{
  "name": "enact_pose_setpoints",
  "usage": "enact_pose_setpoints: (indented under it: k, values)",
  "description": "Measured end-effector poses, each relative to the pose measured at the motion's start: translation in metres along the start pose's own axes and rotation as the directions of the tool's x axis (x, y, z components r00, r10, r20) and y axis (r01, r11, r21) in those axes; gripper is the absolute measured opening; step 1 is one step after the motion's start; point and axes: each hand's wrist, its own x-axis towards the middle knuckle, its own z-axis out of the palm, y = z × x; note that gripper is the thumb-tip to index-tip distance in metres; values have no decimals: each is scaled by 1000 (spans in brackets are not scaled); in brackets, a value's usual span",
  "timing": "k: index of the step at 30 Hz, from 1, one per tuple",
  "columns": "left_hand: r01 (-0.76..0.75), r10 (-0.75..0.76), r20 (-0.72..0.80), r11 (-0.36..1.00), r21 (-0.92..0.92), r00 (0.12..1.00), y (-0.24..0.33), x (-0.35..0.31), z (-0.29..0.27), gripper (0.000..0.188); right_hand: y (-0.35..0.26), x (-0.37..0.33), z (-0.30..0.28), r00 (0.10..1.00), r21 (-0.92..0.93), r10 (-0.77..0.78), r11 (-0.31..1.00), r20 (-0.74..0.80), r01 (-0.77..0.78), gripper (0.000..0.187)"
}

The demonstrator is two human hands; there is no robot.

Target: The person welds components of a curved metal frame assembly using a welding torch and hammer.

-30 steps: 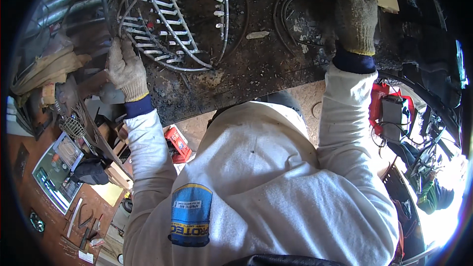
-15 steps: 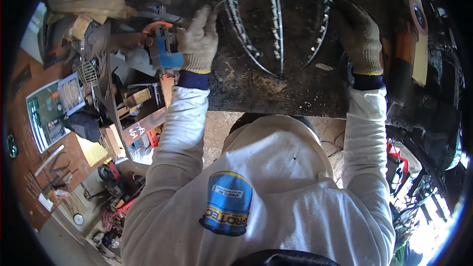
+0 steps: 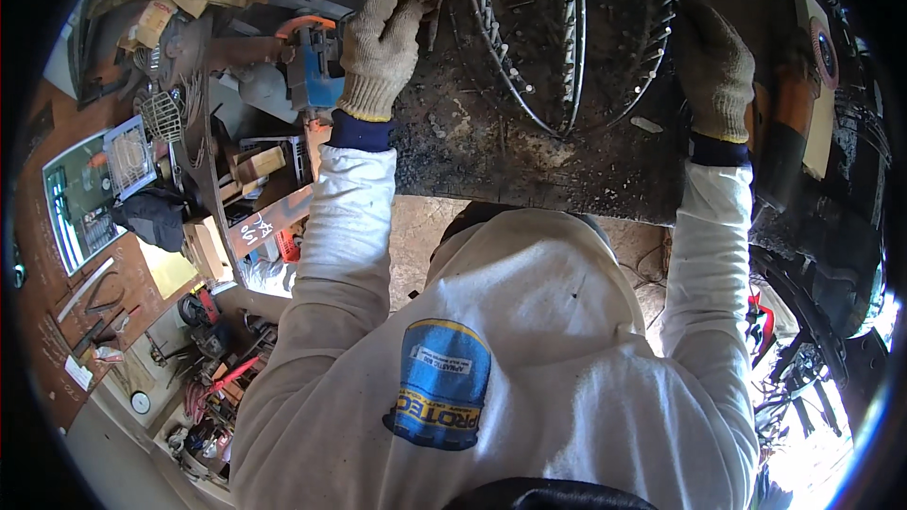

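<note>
A curved metal frame (image 3: pixel 574 47) of bent rods, with short stubs along its ribs, rests on the dark workbench (image 3: pixel 444 165). Its ribs draw together at the near end. At the frame's left corner is my left hand (image 3: pixel 383 49), in a knitted work glove, its thumb and forefinger closed around the rod end. My right hand (image 3: pixel 718 76), gloved too, grips the frame's right corner. Deep shadow covers most of its fingers.
Left of the bench stands a blue clamp or vise (image 3: pixel 319 80) with an orange part. Shelving there holds wood blocks (image 3: pixel 258 165) and a wire rack (image 3: pixel 162 116). An angle grinder-like tool with a round disc (image 3: pixel 824 52) lies at the right.
The view has shifted, so the bench and frame appear farther right. My left hand's thumb and forefinger are more spread at the frame's corner; the right stays at its corner.
</note>
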Motion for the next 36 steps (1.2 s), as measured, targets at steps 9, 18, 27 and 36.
enact_pose_setpoints:
  k: [9,18,27,36]
  values:
    - [51,-77,107,972,229,991,6,-2,-3,33,0,-1,1,1000,-29,-10,1000,-14,9,30]
    - [-46,19,90,949,311,996,-1,-3,3,37,6,-2,6,997,-21,-47,999,-64,45,28]
    - [-64,37,86,939,337,996,2,-3,2,34,6,-1,8,994,16,-73,997,-79,75,25]
    - [-114,149,-55,906,409,987,3,2,20,23,8,0,10,990,1,-98,995,-98,98,25]
